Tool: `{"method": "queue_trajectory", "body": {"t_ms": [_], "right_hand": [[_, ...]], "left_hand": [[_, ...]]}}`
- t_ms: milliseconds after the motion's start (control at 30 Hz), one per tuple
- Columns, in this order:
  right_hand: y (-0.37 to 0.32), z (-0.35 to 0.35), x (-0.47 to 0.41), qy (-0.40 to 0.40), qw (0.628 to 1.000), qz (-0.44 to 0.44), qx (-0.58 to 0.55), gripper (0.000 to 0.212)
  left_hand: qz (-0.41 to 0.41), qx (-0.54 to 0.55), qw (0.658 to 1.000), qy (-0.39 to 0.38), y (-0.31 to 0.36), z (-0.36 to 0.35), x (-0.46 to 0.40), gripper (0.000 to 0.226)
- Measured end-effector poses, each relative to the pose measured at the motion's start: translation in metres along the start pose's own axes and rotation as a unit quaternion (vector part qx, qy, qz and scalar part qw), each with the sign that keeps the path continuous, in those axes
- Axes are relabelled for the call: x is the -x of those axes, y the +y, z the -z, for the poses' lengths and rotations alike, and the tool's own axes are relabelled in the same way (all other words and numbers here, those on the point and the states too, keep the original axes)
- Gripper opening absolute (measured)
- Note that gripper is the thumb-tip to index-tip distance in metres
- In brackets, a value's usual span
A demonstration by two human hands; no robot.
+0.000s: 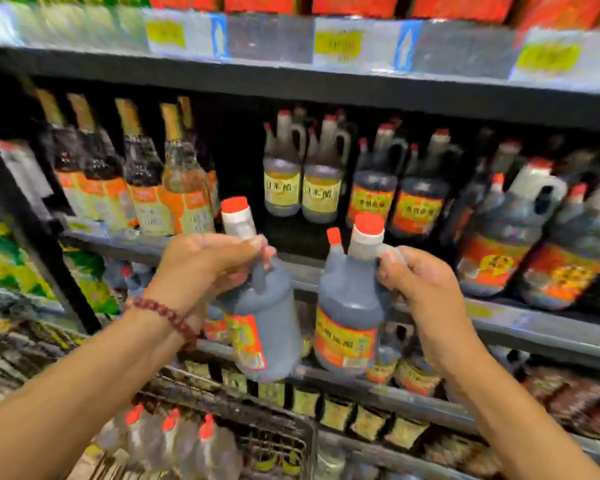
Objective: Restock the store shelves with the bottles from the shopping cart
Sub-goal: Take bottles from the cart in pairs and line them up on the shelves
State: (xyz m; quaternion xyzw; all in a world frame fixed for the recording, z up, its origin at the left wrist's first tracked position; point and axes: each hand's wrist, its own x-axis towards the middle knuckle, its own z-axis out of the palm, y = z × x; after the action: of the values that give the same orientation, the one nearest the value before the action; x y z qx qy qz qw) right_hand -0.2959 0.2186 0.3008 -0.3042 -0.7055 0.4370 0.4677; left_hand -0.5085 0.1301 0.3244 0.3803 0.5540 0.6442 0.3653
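in front of the shelf (326, 268), each hand, left (201, 268) and right (420, 285), clamps a full, heavy jug (267, 327) by its handle, bodies hanging below, likely swinging.

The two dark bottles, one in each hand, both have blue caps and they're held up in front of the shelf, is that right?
Not quite. The head view shows red caps, not blue, on both. The left hand grips one dark bottle and the right hand grips the other dark bottle, both held up in front of the shelf.
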Motion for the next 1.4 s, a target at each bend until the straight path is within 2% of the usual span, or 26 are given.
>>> {"method": "queue_trajectory", "body": {"t_ms": [100,267,500,567,700,900,1033,1233,1300,1400], "right_hand": [[-0.019,0.026,-0.012,0.031,0.999,0.025,-0.013,0.03],[-0.04,0.061,-0.028,0.088,0.994,0.07,0.012,0.034],[-0.043,0.087,-0.054,0.213,0.968,0.118,0.054,0.033],[-0.038,0.088,-0.058,0.228,0.962,0.123,0.086,0.033],[-0.017,0.088,-0.066,0.225,0.958,0.111,0.141,0.037],[0.003,0.088,-0.079,0.215,0.966,0.063,0.127,0.038],[0.016,0.092,-0.087,0.211,0.964,-0.001,0.163,0.039],[0.018,0.108,-0.094,0.177,0.961,-0.047,0.207,0.014],[0.015,0.109,-0.094,0.172,0.956,-0.058,0.23,0.014],[0.014,0.109,-0.093,0.166,0.948,-0.055,0.266,0.019]], "left_hand": [[-0.052,0.001,0.999,-0.007,0.023,-0.028,-0.007,0.019],[-0.112,0.021,0.994,0.006,0.042,-0.069,-0.023,0.013],[-0.182,0.041,0.981,0.049,0.048,-0.115,-0.05,0.013],[-0.201,0.032,0.978,0.051,0.038,-0.124,-0.056,0.028],[-0.223,0.019,0.972,0.066,0.02,-0.137,-0.067,0.052],[-0.24,-0.106,0.961,0.088,0.003,-0.149,-0.08,0.058],[-0.232,-0.159,0.954,0.101,-0.006,-0.153,-0.089,0.056],[-0.246,-0.29,0.919,0.102,0.003,-0.172,-0.097,0.046],[-0.233,-0.295,0.923,0.082,0.007,-0.175,-0.1,0.038],[-0.16,-0.236,0.958,0.037,0.01,-0.175,-0.106,0.032]]}}
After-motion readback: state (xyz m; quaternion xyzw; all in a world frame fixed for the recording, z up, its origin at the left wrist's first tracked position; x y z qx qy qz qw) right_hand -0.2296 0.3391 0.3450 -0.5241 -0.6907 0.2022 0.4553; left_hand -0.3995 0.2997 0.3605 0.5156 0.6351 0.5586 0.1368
